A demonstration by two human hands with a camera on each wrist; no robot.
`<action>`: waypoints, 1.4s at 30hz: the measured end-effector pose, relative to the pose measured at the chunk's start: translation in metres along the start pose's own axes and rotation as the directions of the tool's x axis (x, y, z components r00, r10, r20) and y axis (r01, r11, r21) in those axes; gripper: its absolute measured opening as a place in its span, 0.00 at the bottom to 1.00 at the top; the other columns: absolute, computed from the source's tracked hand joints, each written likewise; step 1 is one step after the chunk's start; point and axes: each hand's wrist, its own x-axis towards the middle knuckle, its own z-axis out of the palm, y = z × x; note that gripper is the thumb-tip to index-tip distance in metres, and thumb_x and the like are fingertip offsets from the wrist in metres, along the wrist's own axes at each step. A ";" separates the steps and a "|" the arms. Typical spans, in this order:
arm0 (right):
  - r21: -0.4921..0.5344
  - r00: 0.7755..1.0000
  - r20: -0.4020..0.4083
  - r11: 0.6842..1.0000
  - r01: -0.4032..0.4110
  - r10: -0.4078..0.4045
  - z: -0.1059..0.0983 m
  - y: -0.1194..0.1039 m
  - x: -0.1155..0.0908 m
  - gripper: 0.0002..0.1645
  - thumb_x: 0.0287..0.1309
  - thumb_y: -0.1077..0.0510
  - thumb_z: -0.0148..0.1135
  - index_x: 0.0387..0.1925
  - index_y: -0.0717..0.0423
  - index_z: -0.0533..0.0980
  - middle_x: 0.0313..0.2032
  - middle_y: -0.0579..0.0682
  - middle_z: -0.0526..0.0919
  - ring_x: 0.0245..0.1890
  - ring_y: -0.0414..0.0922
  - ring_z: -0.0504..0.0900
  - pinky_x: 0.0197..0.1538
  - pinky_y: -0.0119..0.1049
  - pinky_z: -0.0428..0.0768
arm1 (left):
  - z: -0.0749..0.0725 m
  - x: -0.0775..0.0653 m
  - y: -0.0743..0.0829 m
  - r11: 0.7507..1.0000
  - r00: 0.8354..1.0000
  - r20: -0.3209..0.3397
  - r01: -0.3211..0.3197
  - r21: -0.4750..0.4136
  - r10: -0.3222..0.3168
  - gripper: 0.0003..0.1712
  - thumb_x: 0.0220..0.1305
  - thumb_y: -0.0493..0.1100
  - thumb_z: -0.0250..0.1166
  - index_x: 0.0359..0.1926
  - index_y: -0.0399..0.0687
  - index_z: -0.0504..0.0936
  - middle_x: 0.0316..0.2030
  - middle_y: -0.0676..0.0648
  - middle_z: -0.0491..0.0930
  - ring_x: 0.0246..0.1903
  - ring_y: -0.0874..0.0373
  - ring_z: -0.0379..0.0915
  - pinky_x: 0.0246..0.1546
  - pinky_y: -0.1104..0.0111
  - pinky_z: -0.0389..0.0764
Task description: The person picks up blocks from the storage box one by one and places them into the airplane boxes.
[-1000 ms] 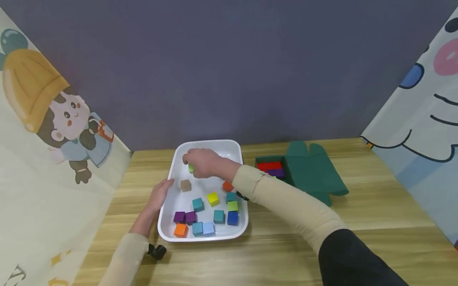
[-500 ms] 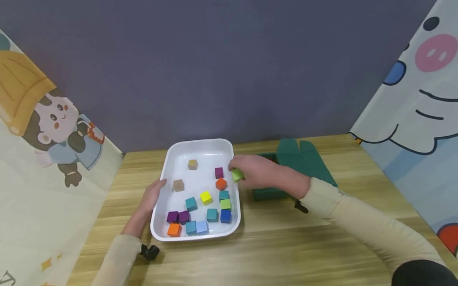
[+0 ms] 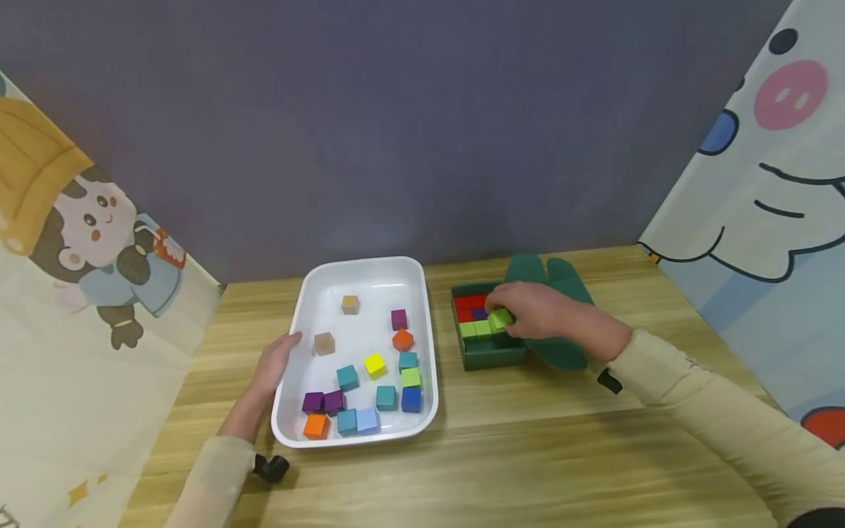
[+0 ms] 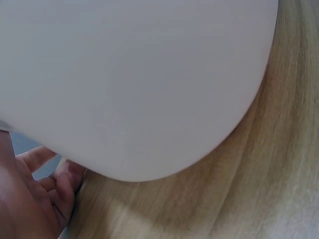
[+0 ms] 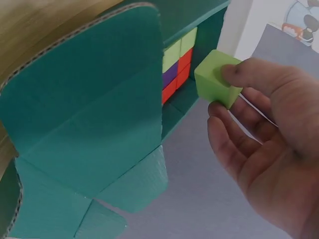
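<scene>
My right hand [image 3: 531, 312] pinches a lime green cube [image 5: 214, 77] between thumb and fingers, above the open green cardboard box [image 3: 491, 357]. Inside that box lie red cubes [image 3: 464, 303], a purple cube [image 3: 478, 314] and lime green cubes [image 3: 475, 329]; the held cube overlaps the end of the green row in the head view. At the left, my left hand [image 3: 272, 363] holds the side of the white tray [image 3: 356, 442], thumb at the rim and fingers curled beside its outer wall in the left wrist view.
Scattered in the tray are teal cubes [image 3: 347, 378], a yellow cube [image 3: 375, 365], an orange cube [image 3: 316, 426] and several others. The box's lid [image 5: 89, 104] is folded out to the right. A dark wall [image 3: 422, 132] rises behind the wooden table [image 3: 528, 455].
My right hand has carried the lime green cube from the tray's far part, rightward across the rim, to over the green box. My left hand stays at the tray.
</scene>
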 end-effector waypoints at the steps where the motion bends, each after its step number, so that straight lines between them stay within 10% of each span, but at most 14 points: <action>1: -0.003 1.000 0.010 1.000 -0.003 0.003 0.000 0.000 0.000 0.22 0.55 0.67 0.65 0.53 0.57 0.77 0.51 0.52 0.79 0.48 0.50 0.78 0.48 0.44 0.81 | -0.001 0.002 -0.004 1.000 1.000 -0.002 -0.003 0.007 0.003 0.40 0.75 0.60 0.44 0.72 0.32 0.54 0.52 0.28 0.73 0.40 0.52 0.80 0.39 0.58 0.85; 42: -0.169 0.994 0.084 0.984 -0.052 0.067 0.038 0.027 0.032 0.20 0.51 0.64 0.71 0.49 0.58 0.81 0.48 0.53 0.82 0.47 0.52 0.80 0.45 0.46 0.83 | 0.001 -0.005 0.002 0.998 1.000 -0.005 0.021 -0.066 -0.021 0.36 0.76 0.55 0.44 0.71 0.31 0.55 0.53 0.28 0.73 0.42 0.51 0.79 0.42 0.59 0.84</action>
